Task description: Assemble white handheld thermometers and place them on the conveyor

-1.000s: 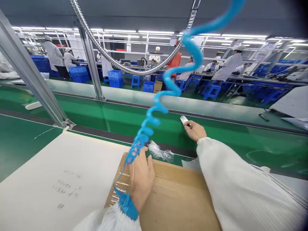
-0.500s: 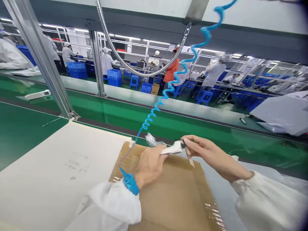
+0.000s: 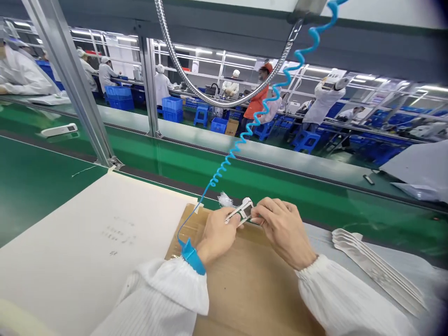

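Over the far edge of a cardboard sheet (image 3: 252,284), a left hand (image 3: 219,235) closed around a white plastic casing (image 3: 242,213), a right hand (image 3: 283,228) with bent fingers at its right end, grip unclear, white shells (image 3: 380,273) stacked at right.

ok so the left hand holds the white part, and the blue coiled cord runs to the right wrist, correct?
Wrong wrist: in the head view, the blue coiled cord runs to the left wrist. The left hand does hold the white part.
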Tool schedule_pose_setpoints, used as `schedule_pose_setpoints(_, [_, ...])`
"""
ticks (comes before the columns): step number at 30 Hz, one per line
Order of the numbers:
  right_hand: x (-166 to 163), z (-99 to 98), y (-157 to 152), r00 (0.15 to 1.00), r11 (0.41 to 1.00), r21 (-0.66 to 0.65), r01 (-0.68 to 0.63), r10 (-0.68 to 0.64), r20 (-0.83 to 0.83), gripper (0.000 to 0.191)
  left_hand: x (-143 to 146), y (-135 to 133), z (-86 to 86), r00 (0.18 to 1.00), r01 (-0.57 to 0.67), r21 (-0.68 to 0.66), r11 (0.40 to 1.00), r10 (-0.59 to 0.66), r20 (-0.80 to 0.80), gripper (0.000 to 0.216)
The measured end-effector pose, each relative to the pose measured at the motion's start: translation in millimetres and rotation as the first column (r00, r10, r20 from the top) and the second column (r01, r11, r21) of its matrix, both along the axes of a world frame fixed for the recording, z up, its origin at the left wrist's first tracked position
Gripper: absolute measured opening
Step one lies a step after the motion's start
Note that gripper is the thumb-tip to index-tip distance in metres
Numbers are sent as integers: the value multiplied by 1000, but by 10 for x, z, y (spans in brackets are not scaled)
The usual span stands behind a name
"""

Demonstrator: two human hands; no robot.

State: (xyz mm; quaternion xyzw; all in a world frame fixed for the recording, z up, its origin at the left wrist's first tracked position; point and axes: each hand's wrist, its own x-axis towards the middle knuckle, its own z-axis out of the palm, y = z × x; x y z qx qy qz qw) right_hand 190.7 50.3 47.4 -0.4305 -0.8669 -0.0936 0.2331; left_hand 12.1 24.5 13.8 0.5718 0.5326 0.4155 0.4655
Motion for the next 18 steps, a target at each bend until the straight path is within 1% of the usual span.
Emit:
schedule_pose_setpoints(2, [-71, -39, 81, 988, 994, -93, -52, 38, -150, 20, -20, 61, -50, 983, -182, 0, 983, 182, -6, 24])
schedule_pose_setpoints(4, [-173, -82, 207, 956, 978, -198, -62, 1, -294, 18, -67, 121, -93, 925, -380, -7, 925, 380, -5, 24])
schedule_pose_setpoints(5, [-238, -110, 278, 948, 968, -250, -32, -49, -314, 17, -98, 143, -108, 889, -458, -14, 889, 459, 6, 25])
schedule_pose_setpoints(6, [-308, -143, 347, 949, 956, -294, 19, -110, -295, 16, -128, 158, -117, 857, -514, -19, 857, 514, 19, 25])
schedule_pose_setpoints(7, [-379, -181, 409, 954, 941, -326, 91, -176, -242, 15, -156, 165, -121, 836, -548, -17, 837, 548, 31, 25])
schedule_pose_setpoints(8, [-444, -221, 458, 958, 926, -344, 155, -225, -176, 14, -178, 165, -119, 823, -567, -8, 824, 566, 45, 26])
schedule_pose_setpoints(10, [-523, -297, 519, 959, 914, -336, 228, -270, -83, 11, -203, 155, -105, 819, -573, 25, 819, 571, 48, 27])
schedule_pose_setpoints(12, [-491, -339, 530, 958, 914, -307, 267, -285, -17, 10, -211, 146, -90, 824, -566, 41, 823, 566, 21, 29])
schedule_pose_setpoints(13, [-420, -338, 516, 955, 912, -294, 287, -297, 11, 13, -213, 144, -86, 826, -564, 38, 825, 564, 8, 30])
schedule_pose_setpoints(15, [-158, -279, 444, 935, 894, -278, 352, -348, 64, 15, -214, 143, -86, 830, -558, 24, 830, 558, 7, 30])
schedule_pose_setpoints(16, [31, -224, 387, 915, 873, -275, 403, -393, 93, 15, -214, 141, -91, 832, -555, 15, 832, 555, 13, 30])
schedule_pose_setpoints(18, [497, -93, 244, 843, 800, -266, 538, -515, 159, 14, -213, 138, -104, 835, -549, -2, 836, 549, 28, 29])
